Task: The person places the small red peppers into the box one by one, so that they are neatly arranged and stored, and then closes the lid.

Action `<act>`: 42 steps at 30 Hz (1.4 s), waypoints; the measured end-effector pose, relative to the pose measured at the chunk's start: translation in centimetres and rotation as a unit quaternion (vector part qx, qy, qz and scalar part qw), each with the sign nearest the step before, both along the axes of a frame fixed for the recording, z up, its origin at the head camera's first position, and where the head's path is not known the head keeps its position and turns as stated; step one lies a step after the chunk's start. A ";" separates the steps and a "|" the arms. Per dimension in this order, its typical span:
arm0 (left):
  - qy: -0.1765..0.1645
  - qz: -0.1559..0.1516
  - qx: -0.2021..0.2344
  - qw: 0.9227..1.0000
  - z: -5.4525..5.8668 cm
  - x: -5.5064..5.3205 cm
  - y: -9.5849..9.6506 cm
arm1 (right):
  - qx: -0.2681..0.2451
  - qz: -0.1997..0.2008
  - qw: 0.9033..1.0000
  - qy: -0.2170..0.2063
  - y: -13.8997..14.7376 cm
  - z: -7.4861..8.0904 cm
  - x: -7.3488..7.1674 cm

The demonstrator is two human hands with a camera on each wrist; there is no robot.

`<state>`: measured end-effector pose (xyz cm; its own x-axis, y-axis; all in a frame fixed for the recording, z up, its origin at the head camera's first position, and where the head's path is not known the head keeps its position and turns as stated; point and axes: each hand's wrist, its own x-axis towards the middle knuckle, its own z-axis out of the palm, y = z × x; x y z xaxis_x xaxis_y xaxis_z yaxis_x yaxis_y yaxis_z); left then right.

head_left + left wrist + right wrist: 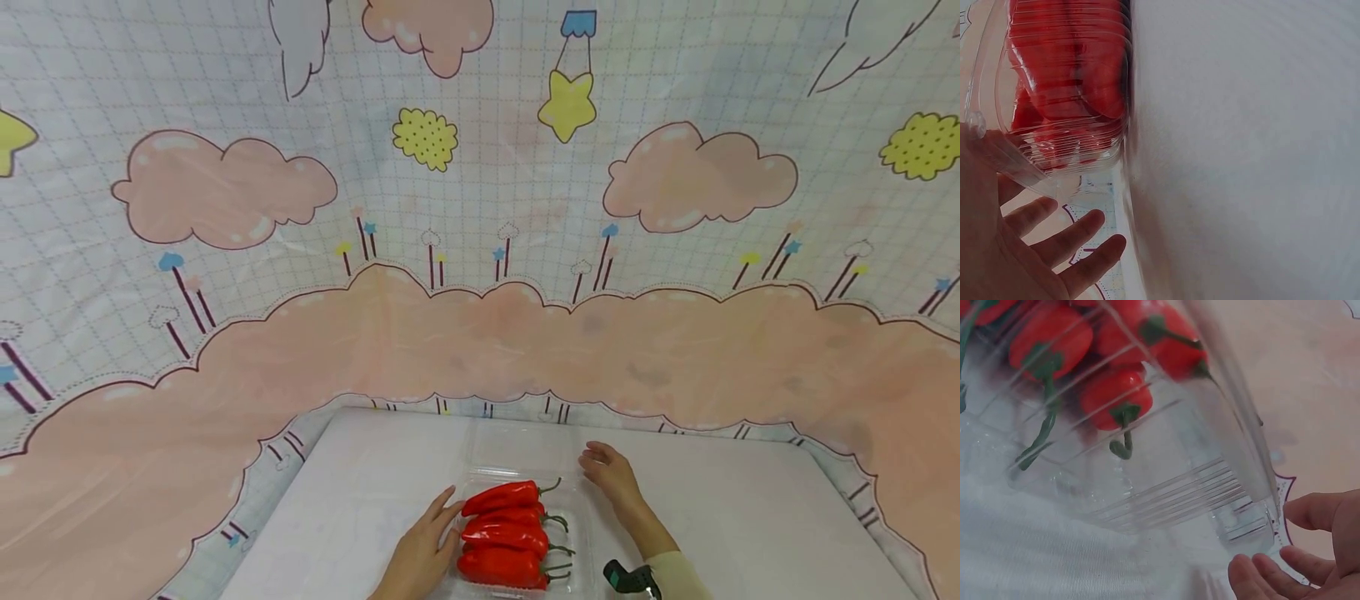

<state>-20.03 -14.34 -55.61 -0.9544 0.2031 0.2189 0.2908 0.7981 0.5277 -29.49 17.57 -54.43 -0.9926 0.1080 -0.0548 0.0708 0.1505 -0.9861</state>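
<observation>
Several red peppers (pixel 504 565) with green stems lie side by side in a clear plastic clamshell box (pixel 583 521). Its transparent lid (pixel 521 446) is folded back flat on the far side. My left hand (pixel 422 550) is at the box's left side, fingers spread. In the left wrist view, the thumb side of that hand (pixel 1029 256) lies along the rim, and the other fingers extend past the ribbed corner. Beside the lid's right edge is my right hand (pixel 613 479), loosely bent. The right wrist view has its thumb (pixel 1313 510) right by the box's clear edge.
A white table (pixel 742 517) carries the box near its front edge. Behind it and around its sides hangs a patterned cloth (pixel 480 350) with pink clouds and stars. A dark device (pixel 632 577) is worn on the right wrist, by a pale sleeve (pixel 675 575).
</observation>
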 end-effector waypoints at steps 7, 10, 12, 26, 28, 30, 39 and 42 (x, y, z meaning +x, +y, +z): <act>-0.026 -0.001 0.004 1.000 0.1 0.0 0.0 | -0.021 -0.004 1.000 -0.013 -0.1 -0.3 -0.4; -0.030 -0.002 0.004 1.000 0.1 0.0 0.0 | -0.019 -0.009 1.000 -0.019 -0.1 -0.3 -0.5; -0.030 -0.003 0.004 1.000 0.2 0.0 0.0 | -0.018 -0.010 1.000 -0.023 -0.1 -0.3 -0.5; -0.031 -0.005 0.009 0.999 0.0 0.0 0.0 | -0.021 0.014 0.999 -0.039 0.1 -0.7 -0.7; -0.029 -0.004 0.008 1.000 0.0 0.0 -0.1 | -0.019 0.017 0.999 -0.039 0.2 -0.7 -0.7; -0.028 -0.005 0.008 1.000 0.0 0.0 -0.1 | -0.021 0.019 0.999 -0.038 0.1 -0.6 -0.6; -0.012 -0.010 0.008 1.000 0.0 0.1 -0.1 | -0.037 0.026 0.998 -0.032 0.1 -0.5 -0.7; 0.000 -0.012 0.008 1.000 -0.2 0.0 -0.1 | -0.042 0.024 0.998 -0.031 0.2 -0.6 -0.9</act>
